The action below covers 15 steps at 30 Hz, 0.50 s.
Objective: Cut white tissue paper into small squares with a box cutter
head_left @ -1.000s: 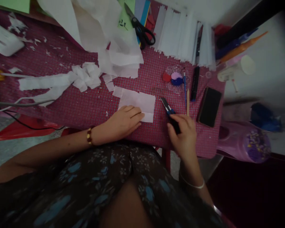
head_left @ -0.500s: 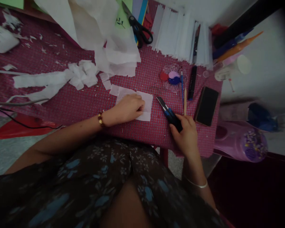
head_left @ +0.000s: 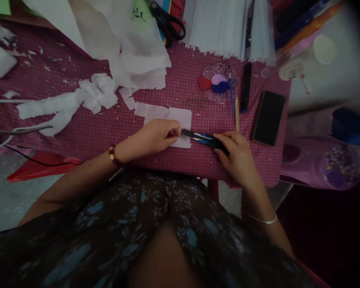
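My right hand [head_left: 235, 154] grips a black-and-blue box cutter [head_left: 208, 141] by its handle, with the dark blade out and pointing left. The blade's tip reaches the curled fingers of my left hand [head_left: 160, 136]; whether they touch it I cannot tell. My left hand is closed over thin white paper pieces [head_left: 184, 116] lying flat on the table, and what its fingers pinch is hidden. Left of these, a small paper scrap [head_left: 127, 98] lies near a bunched strip of white paper [head_left: 100, 92].
On the red checked tablecloth [head_left: 180, 164] are black-handled scissors [head_left: 168, 26], a clear palette [head_left: 219, 84] with coloured blobs, a thin blue brush [head_left: 231, 96], a black marker [head_left: 246, 88] and a phone [head_left: 268, 117]. Large white sheets [head_left: 135, 56] lie at the back. Cables [head_left: 18, 132] cross the left side.
My right hand has swung the box cutter's blade leftward, over the paper to my left fingers. My left hand has turned and curled its fingers. The view has shifted slightly.
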Each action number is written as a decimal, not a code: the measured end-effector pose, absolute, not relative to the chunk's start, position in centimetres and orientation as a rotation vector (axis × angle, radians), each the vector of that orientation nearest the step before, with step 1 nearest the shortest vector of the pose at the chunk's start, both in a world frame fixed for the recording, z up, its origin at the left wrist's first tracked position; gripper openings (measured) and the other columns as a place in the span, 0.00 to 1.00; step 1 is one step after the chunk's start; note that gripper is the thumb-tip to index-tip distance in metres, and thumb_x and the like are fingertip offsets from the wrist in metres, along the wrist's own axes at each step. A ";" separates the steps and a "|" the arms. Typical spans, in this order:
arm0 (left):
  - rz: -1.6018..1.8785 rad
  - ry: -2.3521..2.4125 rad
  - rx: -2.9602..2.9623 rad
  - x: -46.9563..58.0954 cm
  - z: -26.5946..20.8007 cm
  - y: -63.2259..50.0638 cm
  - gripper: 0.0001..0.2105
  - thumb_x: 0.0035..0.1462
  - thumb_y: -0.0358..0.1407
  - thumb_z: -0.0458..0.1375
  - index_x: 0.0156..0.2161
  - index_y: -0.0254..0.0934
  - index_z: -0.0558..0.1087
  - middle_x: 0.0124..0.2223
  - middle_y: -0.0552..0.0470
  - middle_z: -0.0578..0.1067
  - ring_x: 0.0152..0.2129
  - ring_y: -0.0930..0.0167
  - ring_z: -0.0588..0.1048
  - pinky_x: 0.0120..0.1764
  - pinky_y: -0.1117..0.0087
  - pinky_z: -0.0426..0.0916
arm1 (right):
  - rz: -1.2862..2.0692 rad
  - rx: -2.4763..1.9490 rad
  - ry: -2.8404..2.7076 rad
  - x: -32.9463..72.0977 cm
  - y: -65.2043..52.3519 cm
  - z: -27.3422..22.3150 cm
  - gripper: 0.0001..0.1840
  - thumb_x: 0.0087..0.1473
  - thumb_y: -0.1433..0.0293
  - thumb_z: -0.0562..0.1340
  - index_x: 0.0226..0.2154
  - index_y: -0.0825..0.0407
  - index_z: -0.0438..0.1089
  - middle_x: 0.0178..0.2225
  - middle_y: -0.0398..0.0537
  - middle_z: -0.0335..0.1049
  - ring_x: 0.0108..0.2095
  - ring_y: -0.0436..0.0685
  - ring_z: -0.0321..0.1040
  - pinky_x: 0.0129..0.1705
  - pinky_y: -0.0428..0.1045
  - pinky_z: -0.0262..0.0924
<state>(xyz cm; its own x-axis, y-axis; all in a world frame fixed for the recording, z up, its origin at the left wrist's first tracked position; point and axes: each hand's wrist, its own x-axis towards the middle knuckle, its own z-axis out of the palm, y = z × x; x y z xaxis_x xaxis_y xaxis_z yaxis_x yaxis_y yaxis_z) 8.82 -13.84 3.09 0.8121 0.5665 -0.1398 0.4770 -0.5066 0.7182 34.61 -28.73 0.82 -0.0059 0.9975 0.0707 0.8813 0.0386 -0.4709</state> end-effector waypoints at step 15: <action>0.169 0.802 2.171 8.2 2.5 -13.9 0.04 0.57 0.27 0.58 0.36 0.35 0.74 0.33 0.53 0.78 0.28 0.72 0.74 0.35 0.70 0.66 | 0.420 -1.869 -2.067 33.9 -29.0 1.4 0.22 0.60 0.72 0.61 0.56 0.45 0.71 0.49 0.53 0.72 0.50 0.67 0.68 0.50 0.64 0.61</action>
